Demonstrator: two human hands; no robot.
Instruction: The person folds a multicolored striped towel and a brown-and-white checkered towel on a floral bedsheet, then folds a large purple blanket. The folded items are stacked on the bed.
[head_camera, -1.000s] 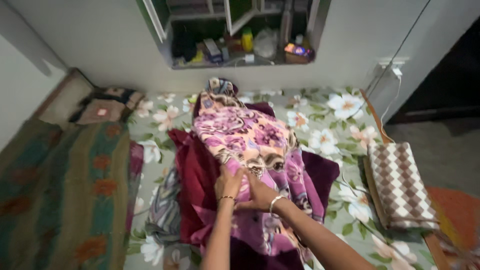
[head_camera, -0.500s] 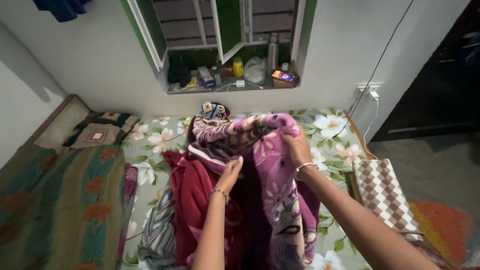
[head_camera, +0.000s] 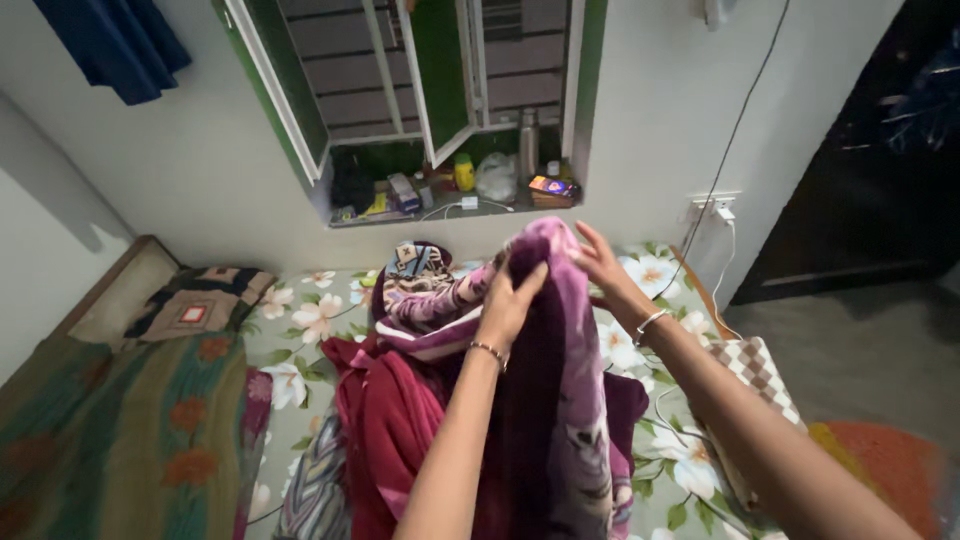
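Note:
A thick purple floral blanket (head_camera: 560, 400) hangs lifted above the bed, its upper edge raised in front of me. My left hand (head_camera: 508, 300) grips that upper edge from the left, a thin bangle on the wrist. My right hand (head_camera: 604, 268) holds the same edge just to the right, fingers partly spread over the fabric. Below and left of the blanket lies a maroon cloth (head_camera: 385, 420) in a heap. A patterned bundle (head_camera: 418, 268) sits behind the blanket near the wall.
The bed has a floral sheet (head_camera: 300, 320) and a green quilt (head_camera: 120, 430) on the left with a patchwork pillow (head_camera: 195, 305). A checked pillow (head_camera: 765, 365) lies at the right edge. A window niche (head_camera: 450, 195) holds bottles and boxes. A cable hangs from a wall socket (head_camera: 715, 208).
Both hands have lifted the blanket's edge from low on the heap up to chest height and come close together at the top. The view tilted upward toward the window.

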